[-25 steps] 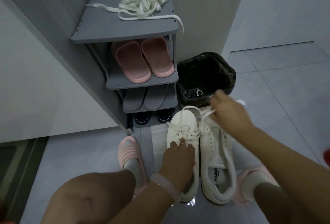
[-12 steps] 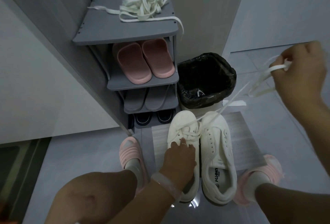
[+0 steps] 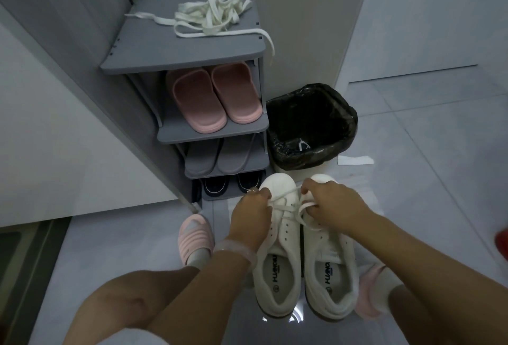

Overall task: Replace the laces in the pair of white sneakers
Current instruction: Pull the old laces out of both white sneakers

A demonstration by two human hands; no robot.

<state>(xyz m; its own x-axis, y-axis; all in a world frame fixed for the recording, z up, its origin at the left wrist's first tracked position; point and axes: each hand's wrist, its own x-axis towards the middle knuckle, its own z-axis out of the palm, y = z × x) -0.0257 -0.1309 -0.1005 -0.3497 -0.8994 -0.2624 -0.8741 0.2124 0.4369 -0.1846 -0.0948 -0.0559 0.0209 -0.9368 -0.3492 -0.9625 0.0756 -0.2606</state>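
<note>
Left sneaker point(image 3: 277, 256): white; it stands on the floor point(image 3: 412, 152) with the toe toward the shoe rack point(image 3: 192, 50), just beside the other sneaker; a lace point(image 3: 286, 207) crosses its front eyelets, while the eyelets behind are bare.
Right sneaker point(image 3: 330, 265): white, same direction, side by side with the left one; a loop of lace lies over its front part.
Left hand point(image 3: 250, 215): it is over the outer side of the left sneaker; the fingers point(image 3: 261, 196) are curled and pinch the lace near the toe.
Right hand point(image 3: 332, 201): it is over the front of the right sneaker; the fingers are curled together around the lace — thumb and forefinger hold a strand that runs across to the left hand.
Loose laces point(image 3: 211, 15): a tangled white pile on the top board of the shoe rack; one end hangs down over the right edge.
Shoe rack: grey, against the wall; pink slippers point(image 3: 217, 97) are on the second shelf, grey slippers point(image 3: 217, 155) under them, dark shoes point(image 3: 233, 185) at the bottom.
Bin point(image 3: 310, 125): lined with a black bag; it stands just right of the rack, behind the sneakers; a white scrap of paper point(image 3: 354, 160) lies on the floor beside it.
Feet: the person wears pink sandals point(image 3: 195, 234) and pale socks — one foot on each side of the sneakers.
Wrist: a pale bracelet point(image 3: 236, 248) is on the left wrist.
</note>
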